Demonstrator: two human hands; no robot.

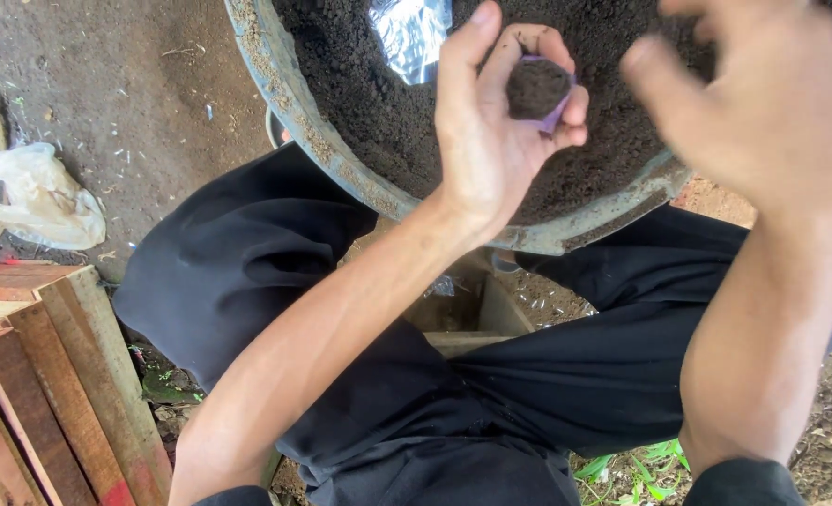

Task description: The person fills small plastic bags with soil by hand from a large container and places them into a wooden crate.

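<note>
Curled around a small purple pot (540,92) packed to the brim with dark soil, my left hand (491,131) holds it from the side, thumb up along one edge and fingers wrapped behind, so only a sliver of the purple rim and wall shows between them. I hold it over a big round basin (341,169) heaped with the same dark soil (378,112); the basin's crusted grey rim runs off the top of the view, so I cannot see its far side. My right hand (763,103) hangs just beside the pot, blurred and partly cut off at the top and right edges, fingers loosely spread; I cannot make out anything held in it, nor whether any fingertip touches the soil. A crumpled piece of shiny clear plastic (411,33) lies on the soil near the top edge, its upper part out of frame. Below the basin my black trousers (360,375) hide most of the ground; a low wooden seat (477,323) shows only in the gap between my legs. Reddish wooden planks (41,394) stack at the lower left, and a whitish plastic bag (37,197) lies on the bare dirt beyond them.
</note>
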